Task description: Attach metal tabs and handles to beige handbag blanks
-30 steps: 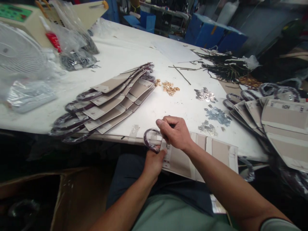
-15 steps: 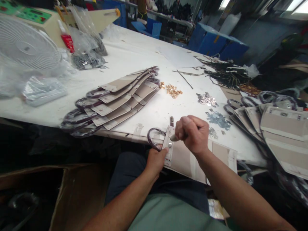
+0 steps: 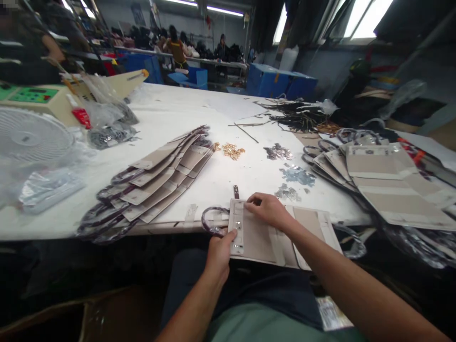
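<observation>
At the near edge of a white worktop (image 3: pixel 178 109) in a busy workshop, a seated person handles a beige bag panel (image 3: pixel 263 242) that lies at twelve o'clock, half over the worktop's edge and half over the lap. Far off at ten o'clock stand a white fan (image 3: pixel 32 137) and some clear plastic bags (image 3: pixel 107 118). At eleven o'clock a fanned stack (image 3: pixel 160 183) of similar panels rests with dark handles attached, by the look of it finished pieces. The left hand (image 3: pixel 219 251) grips the panel's near left edge, thumb on top beside a row of small metal fittings, just by the dark handle loop (image 3: pixel 212 221). The right hand (image 3: pixel 269 211) rests on the panel's far edge, fingers bent down against it; whether they pinch anything cannot be told. Beyond, at twelve to one o'clock, lie loose gold fittings (image 3: pixel 233 151) and silver plates (image 3: pixel 278 152). At two o'clock a second pile of panels (image 3: pixel 384 180) waits. Judging by the two piles, the work is roughly midway.
</observation>
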`<state>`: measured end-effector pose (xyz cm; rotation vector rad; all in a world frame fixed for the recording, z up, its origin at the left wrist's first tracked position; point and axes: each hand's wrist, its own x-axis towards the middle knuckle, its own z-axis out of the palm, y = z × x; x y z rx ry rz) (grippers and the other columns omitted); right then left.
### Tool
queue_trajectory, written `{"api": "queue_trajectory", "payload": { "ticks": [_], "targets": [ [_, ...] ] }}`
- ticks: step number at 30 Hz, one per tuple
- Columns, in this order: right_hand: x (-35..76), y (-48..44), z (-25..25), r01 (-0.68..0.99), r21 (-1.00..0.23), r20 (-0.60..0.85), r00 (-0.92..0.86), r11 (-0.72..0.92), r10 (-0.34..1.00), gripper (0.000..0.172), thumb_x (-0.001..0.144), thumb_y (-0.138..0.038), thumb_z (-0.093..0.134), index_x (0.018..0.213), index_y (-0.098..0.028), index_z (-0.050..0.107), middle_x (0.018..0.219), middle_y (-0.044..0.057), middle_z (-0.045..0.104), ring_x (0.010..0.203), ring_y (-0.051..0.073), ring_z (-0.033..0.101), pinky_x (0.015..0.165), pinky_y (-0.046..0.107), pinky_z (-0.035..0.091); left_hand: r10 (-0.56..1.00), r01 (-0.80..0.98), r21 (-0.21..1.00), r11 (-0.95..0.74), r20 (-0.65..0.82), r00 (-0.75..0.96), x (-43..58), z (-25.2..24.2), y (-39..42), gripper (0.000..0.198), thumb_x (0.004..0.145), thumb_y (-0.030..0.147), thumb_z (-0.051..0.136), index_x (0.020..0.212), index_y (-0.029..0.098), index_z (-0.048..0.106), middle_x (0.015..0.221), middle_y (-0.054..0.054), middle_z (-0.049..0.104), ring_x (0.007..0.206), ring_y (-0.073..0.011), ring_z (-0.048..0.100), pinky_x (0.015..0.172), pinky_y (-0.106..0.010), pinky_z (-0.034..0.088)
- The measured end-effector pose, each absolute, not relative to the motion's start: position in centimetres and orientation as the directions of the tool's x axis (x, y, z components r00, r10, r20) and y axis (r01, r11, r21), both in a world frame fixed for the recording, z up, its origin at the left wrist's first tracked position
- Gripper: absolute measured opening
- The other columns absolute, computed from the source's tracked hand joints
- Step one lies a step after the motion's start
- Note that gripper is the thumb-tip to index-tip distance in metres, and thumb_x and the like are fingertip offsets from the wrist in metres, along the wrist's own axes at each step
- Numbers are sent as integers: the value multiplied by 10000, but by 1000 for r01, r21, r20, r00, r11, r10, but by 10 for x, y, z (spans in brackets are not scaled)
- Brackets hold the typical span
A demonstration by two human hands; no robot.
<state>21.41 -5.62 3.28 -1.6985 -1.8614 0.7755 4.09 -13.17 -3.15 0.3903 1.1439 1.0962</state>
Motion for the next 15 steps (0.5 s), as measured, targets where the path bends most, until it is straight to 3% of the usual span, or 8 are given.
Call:
{"api": "queue_trajectory", "payload": {
  "ticks": [4, 7, 9, 11, 12, 13, 15],
  "targets": [
    [210, -56, 8, 855, -509, 1, -117, 102, 993, 221, 926, -359, 668, 1065, -256, 806, 1123, 64, 780, 1019, 249, 703, 847, 323, 472, 802, -471, 705, 531, -598, 9, 41, -27, -130, 324, 686, 262, 829, 955, 93, 764, 801, -121, 791, 785, -293, 776, 720, -366, 612],
    [204, -58, 6, 881, -460, 30, -108, 109, 994, 259, 987, -377, 584, 1060, -269, 807, 1143, 63, 771, 998, 243, 714, 822, 319, 470, 842, -354, 786, 507, -540, 6, 28, -26, -138, 403, 745, 373, 827, 1037, 115, 726, 969, -146, 793, 951, -326, 765, 765, -382, 606],
    [203, -58, 9, 887, -450, 32, -101, 104, 994, 281, 1004, -374, 549, 1053, -265, 804, 1138, 68, 768, 967, 241, 721, 797, 317, 469, 884, -156, 895, 418, -440, -159, 11, -27, -144, 520, 795, 490, 796, 1173, 155, 672, 1125, -142, 766, 1060, -332, 736, 795, -388, 597],
    [202, -57, 12, 889, -447, 35, -91, 97, 995, 297, 1011, -372, 529, 1056, -254, 797, 1140, 81, 762, 956, 249, 727, 781, 320, 471, 887, 158, 941, 300, -213, -410, -7, -26, -144, 650, 806, 554, 779, 1311, 186, 599, 1253, -152, 714, 1146, -342, 695, 863, -418, 588],
    [202, -56, 12, 890, -445, 39, -88, 96, 995, 299, 1010, -372, 526, 1059, -247, 794, 1141, 90, 759, 954, 256, 730, 777, 324, 474, 880, 337, 918, 208, -25, -475, -14, -25, -141, 678, 813, 562, 768, 1351, 195, 580, 1307, -162, 686, 1191, -352, 670, 924, -446, 575],
    [201, -55, 12, 892, -443, 40, -85, 94, 996, 298, 1008, -368, 528, 1062, -241, 792, 1141, 98, 757, 952, 261, 733, 774, 327, 479, 880, 510, 856, 83, 178, -441, -18, -25, -136, 681, 834, 552, 747, 1387, 198, 565, 1374, -171, 652, 1256, -360, 632, 1007, -477, 545],
    [199, -54, 11, 894, -440, 42, -73, 84, 996, 294, 1001, -359, 537, 1064, -228, 792, 1130, 111, 757, 953, 269, 738, 775, 330, 488, 863, 744, 632, -217, 480, -156, -20, -25, -117, 625, 908, 502, 660, 1443, 196, 550, 1488, -169, 588, 1381, -357, 546, 1153, -519, 448]
  ]
}}
